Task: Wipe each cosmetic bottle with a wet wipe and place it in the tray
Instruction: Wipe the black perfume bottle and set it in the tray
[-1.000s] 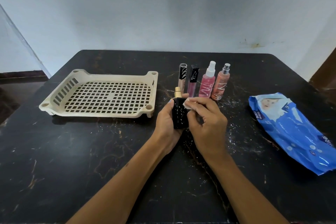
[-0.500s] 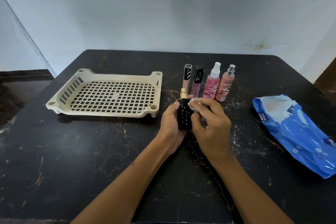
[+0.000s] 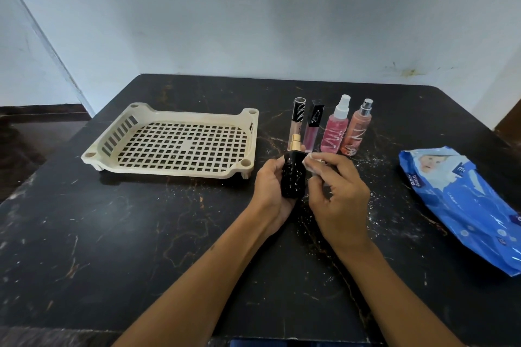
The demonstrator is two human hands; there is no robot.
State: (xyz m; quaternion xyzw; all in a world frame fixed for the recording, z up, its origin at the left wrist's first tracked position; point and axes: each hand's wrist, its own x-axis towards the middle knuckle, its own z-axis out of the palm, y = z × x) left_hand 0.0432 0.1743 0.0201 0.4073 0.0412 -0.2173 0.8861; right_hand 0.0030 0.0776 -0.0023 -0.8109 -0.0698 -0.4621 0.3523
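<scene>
At frame centre, the left hand [image 3: 270, 191] is gripping the black bottle [image 3: 293, 176] upright while the right hand [image 3: 338, 194] is pinching a wet wipe [image 3: 311, 162] against its shoulder; the tray [image 3: 180, 172] is sitting left of them.

Cream lattice tray [image 3: 180, 169] — black white-flecked bottle [image 3: 293, 177] — blue wipes pack [image 3: 462, 205]

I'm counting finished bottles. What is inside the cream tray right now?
Nothing shows inside the tray; its grid floor is bare. The left hand grips the black bottle beside it. The tray's near wall hides nothing large.
</scene>
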